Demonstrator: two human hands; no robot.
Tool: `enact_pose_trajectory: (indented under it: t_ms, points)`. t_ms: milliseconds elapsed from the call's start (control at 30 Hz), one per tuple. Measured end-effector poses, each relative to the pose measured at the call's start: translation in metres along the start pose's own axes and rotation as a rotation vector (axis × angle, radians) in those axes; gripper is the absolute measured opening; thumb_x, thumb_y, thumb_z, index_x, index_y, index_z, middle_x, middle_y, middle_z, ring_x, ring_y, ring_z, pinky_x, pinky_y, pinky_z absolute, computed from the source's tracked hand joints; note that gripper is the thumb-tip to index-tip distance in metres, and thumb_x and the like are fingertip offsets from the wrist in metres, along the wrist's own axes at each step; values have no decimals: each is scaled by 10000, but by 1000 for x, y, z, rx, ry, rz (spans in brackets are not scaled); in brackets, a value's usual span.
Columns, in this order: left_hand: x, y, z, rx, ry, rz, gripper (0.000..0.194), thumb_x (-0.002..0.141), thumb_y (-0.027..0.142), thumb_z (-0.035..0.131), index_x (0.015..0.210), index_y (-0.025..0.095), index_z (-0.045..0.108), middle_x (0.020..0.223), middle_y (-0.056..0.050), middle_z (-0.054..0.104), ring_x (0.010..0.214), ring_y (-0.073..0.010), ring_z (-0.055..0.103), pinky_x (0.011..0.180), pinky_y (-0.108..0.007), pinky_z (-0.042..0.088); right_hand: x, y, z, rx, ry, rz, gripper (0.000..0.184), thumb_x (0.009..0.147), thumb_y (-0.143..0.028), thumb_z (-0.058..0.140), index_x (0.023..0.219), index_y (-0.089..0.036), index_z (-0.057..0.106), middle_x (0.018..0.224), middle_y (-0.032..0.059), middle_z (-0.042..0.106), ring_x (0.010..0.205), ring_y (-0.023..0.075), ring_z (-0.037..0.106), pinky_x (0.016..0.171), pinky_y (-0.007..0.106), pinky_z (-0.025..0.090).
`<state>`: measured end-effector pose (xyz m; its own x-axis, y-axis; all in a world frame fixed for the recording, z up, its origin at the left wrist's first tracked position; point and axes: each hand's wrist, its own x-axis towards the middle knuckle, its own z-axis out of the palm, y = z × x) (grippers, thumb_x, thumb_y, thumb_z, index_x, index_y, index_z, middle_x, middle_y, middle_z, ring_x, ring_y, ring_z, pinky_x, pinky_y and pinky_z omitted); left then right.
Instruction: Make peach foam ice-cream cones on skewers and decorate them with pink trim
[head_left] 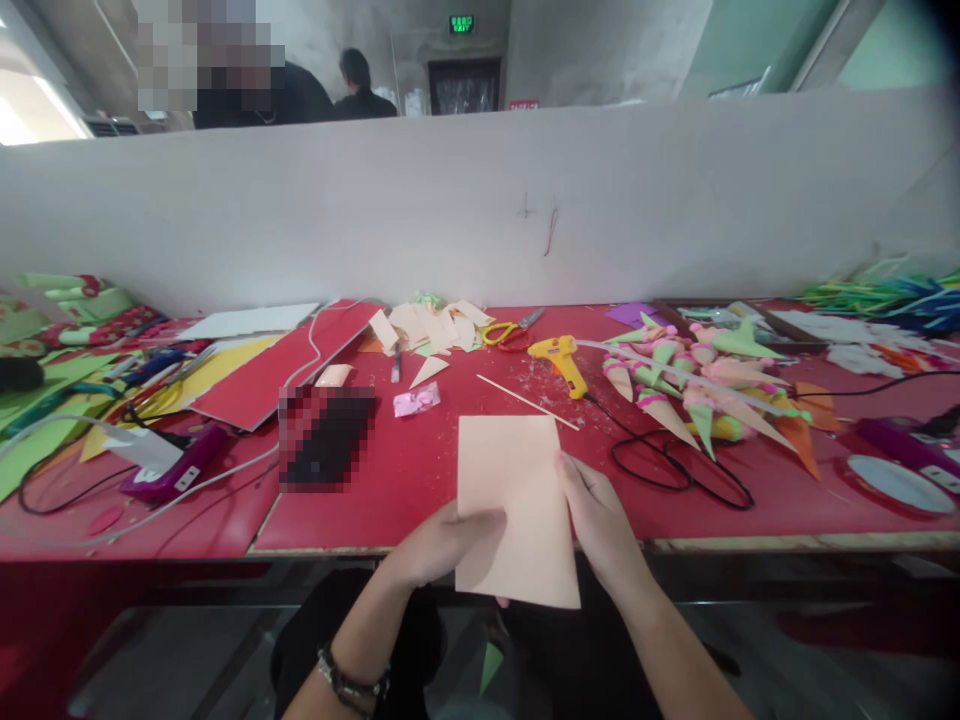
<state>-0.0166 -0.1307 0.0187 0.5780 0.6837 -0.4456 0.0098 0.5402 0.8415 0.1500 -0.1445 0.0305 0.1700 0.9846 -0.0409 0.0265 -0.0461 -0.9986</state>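
Observation:
A rectangular peach-coloured sheet of paper (514, 480) is held between my two hands, over the front edge of the red table. My left hand (442, 540) grips its left side, thumb lying across the face and fingers behind it. On the right edge, my right hand (592, 505) pinches the sheet near its upper part. A thin wooden stick (527, 402) lies just beyond the paper. Past it rests a yellow glue gun (561, 364) with a black cord. Several small cut peach pieces (435, 325) are piled farther back.
Paper cones (697, 380) in green and peach cluster right of the glue gun. Yellow-handled scissors (510, 332) lie at the back. A blurred dark object (330, 440) and a pink packet (416, 399) are on the left. Purple power strips (176, 465) stand at both sides. A white partition (337, 210) closes the back.

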Motion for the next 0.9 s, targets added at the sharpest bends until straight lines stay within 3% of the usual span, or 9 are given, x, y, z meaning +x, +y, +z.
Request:
enact_pose_trajectory:
  t_ms: [100, 233, 367, 433, 500, 600, 700, 800, 900]
  points:
    - [1, -1, 0, 36, 33, 39, 435, 688, 464, 582, 908, 89, 605, 626, -56, 642, 533, -189, 599, 544, -345, 491, -2, -3, 3, -42, -67, -17, 345, 768, -479, 431, 660, -157, 490, 559, -15, 499, 540, 126, 449, 478, 209, 346]
    - [-3, 2, -3, 199, 105, 198, 380, 726, 425, 559, 941, 115, 606, 853, -63, 659, 818, -187, 592, 773, -317, 460, 1, -4, 3, -135, -58, -115, 350, 795, -465, 385, 645, -160, 471, 562, -18, 475, 552, 124, 439, 490, 208, 335]
    - [-9, 16, -11, 401, 125, 357, 414, 765, 425, 498, 1022, 109, 573, 964, -90, 632, 908, -215, 557, 797, -331, 438, 7, -13, -6, -294, -78, -239, 371, 811, -453, 364, 596, -165, 461, 538, -28, 461, 522, 111, 409, 482, 208, 294]
    - [-15, 29, -14, 511, 288, 549, 490, 743, 404, 532, 1145, 128, 485, 1038, -104, 598, 935, -208, 543, 804, -319, 426, 9, -23, -11, -403, -198, -303, 380, 820, -435, 359, 580, -164, 475, 528, -31, 467, 512, 106, 409, 486, 207, 276]
    - [-23, 44, -13, 705, 406, 704, 625, 682, 387, 605, 1229, 166, 400, 1064, -96, 581, 935, -194, 536, 811, -298, 408, 10, -34, -14, -532, -418, -371, 373, 823, -408, 377, 576, -162, 510, 523, -31, 484, 514, 104, 422, 497, 206, 266]
    - [-35, 62, -3, 1081, 262, 681, 366, 703, 399, 578, 1012, 204, 586, 838, -39, 645, 767, -158, 568, 704, -234, 395, 11, -51, -14, -713, -715, -469, 343, 828, -357, 397, 609, -168, 582, 533, -22, 530, 511, 98, 430, 512, 208, 259]
    - [-41, 70, 10, 1342, 175, 639, 252, 784, 368, 476, 710, 190, 638, 614, -19, 604, 565, -121, 519, 537, -208, 312, 13, -64, -12, -893, -833, -598, 354, 848, -320, 367, 628, -167, 598, 558, -2, 563, 509, 96, 435, 519, 215, 258]
    - [-40, 69, 18, 1433, 226, 669, 299, 821, 330, 415, 645, 173, 599, 535, -7, 536, 482, -102, 455, 485, -214, 246, 12, -72, -9, -1028, -788, -696, 333, 848, -275, 351, 652, -158, 593, 631, 30, 605, 554, 106, 468, 534, 222, 263]
    - [-39, 69, 21, 1403, 288, 693, 319, 835, 334, 383, 636, 162, 562, 506, 10, 481, 472, -94, 430, 468, -205, 225, 8, -75, -5, -1135, -545, -806, 228, 770, -191, 398, 619, -152, 564, 616, 38, 599, 560, 113, 462, 537, 237, 247]
